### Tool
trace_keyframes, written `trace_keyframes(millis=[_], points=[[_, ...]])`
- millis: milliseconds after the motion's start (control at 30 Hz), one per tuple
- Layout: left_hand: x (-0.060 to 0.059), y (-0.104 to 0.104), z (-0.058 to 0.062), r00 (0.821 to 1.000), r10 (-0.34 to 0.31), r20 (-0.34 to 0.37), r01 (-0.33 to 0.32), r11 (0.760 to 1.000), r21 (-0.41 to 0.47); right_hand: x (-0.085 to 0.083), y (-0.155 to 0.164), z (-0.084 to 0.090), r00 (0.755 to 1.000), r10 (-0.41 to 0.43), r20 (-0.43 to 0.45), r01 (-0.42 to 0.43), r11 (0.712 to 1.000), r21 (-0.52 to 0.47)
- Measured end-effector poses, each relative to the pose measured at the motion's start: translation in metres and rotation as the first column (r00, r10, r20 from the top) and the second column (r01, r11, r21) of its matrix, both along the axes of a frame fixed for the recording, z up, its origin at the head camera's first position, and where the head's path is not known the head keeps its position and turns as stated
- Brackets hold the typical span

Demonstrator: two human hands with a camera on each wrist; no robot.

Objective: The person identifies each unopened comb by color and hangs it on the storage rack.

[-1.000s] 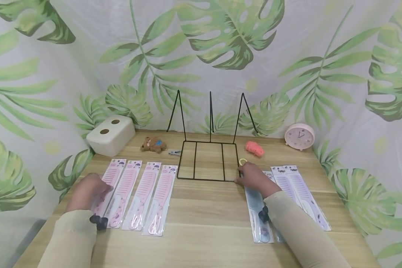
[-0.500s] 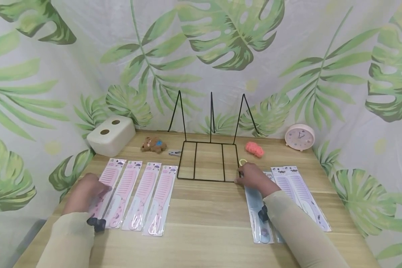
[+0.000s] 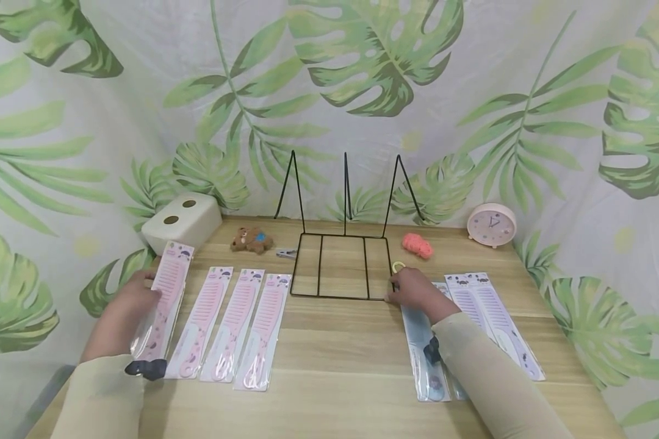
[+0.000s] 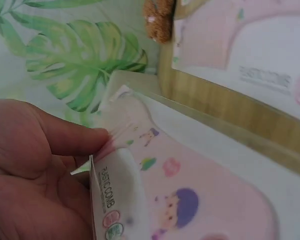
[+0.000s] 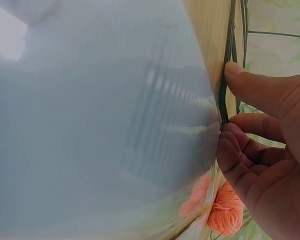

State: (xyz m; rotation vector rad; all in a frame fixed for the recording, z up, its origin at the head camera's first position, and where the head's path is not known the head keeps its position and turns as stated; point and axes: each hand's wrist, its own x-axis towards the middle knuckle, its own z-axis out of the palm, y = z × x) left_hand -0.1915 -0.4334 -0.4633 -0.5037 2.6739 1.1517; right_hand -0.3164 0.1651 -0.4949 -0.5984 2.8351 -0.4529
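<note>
My left hand point(image 3: 141, 299) grips a pink comb in a clear packet point(image 3: 167, 283) by its handle end and holds it tilted above the table's left side. In the left wrist view my thumb point(image 4: 90, 140) presses on the packet point(image 4: 190, 195). Three more pink packeted combs point(image 3: 236, 323) lie side by side on the wooden table point(image 3: 340, 360). My right hand point(image 3: 395, 294) pinches the front right corner of a black wire rack point(image 3: 343, 235). In the right wrist view, thumb and curled fingers point(image 5: 240, 145) close on the wire point(image 5: 225, 95), beside a blue packeted comb point(image 5: 100, 125).
The blue comb packet point(image 3: 425, 353) and purple ones point(image 3: 494, 317) lie under my right forearm. At the back are a white box with two holes point(image 3: 181, 222), a toy bear point(image 3: 251, 239), a small clip point(image 3: 287, 251), orange yarn point(image 3: 417, 245), a yellow ring point(image 3: 398, 266) and a pink clock point(image 3: 491, 224).
My left hand has picked the leftmost pink comb up off the table and raised its far end. The right hand stays at the rack's corner.
</note>
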Motion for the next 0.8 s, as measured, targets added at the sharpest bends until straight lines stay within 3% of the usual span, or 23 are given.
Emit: trace_keyframes(millis=[233,367,433,533,667,733,800], points=[[0.003,0.027,0.025,0.981,-0.060,-0.182,0.055,0.998,-0.037,0.001,-0.001,0.001,1.000,0.001,-0.007,-0.001,1.000,0.001],[0.001,0.046,0.033,0.941,-0.120,-0.317,0.124,0.992,-0.009,0.002,-0.002,0.002,1.000,-0.023,0.008,0.023,1.000,-0.002],[0.000,0.055,0.034,0.898,-0.160,-0.410,0.186,0.982,0.024,0.003,-0.001,0.002,0.999,-0.032,0.013,0.032,0.999,-0.007],[-0.003,0.071,0.034,0.807,-0.207,-0.552,0.304,0.949,0.089,0.003,-0.001,0.001,1.000,-0.017,0.010,0.017,1.000,-0.020],[-0.005,0.096,0.037,0.686,-0.252,-0.683,0.474,0.867,0.156,0.003,0.000,0.002,1.000,-0.002,0.006,0.002,0.999,-0.036],[-0.005,0.106,0.038,0.654,-0.277,-0.704,0.531,0.831,0.165,0.003,0.000,0.002,1.000,-0.002,0.004,0.002,0.999,-0.037],[-0.006,0.115,0.040,0.640,-0.301,-0.707,0.558,0.815,0.158,0.003,0.000,0.002,1.000,0.002,0.003,-0.001,0.999,-0.036]])
